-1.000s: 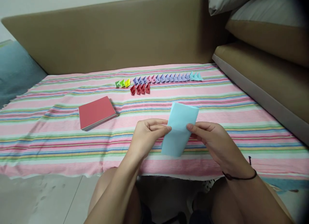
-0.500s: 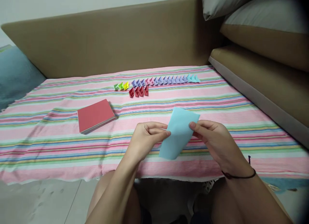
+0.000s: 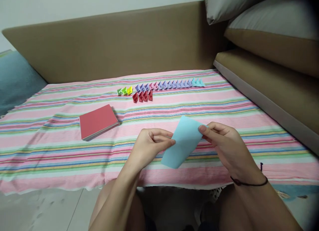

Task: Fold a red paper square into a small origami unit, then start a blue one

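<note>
Blue paper [image 3: 183, 143] blank, no writing; left hand [image 3: 147, 148] and right hand [image 3: 224, 146] pinch its edges.

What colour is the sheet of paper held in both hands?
Light blue; the folded paper shows plainly in the head view, pinched between left hand and right hand.

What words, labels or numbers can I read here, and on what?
None can be read. The blue sheet pinched by the left hand and right hand is blank, the red paper stack has a plain top, and the small folded paper figures and striped cloth bear no writing.
</note>
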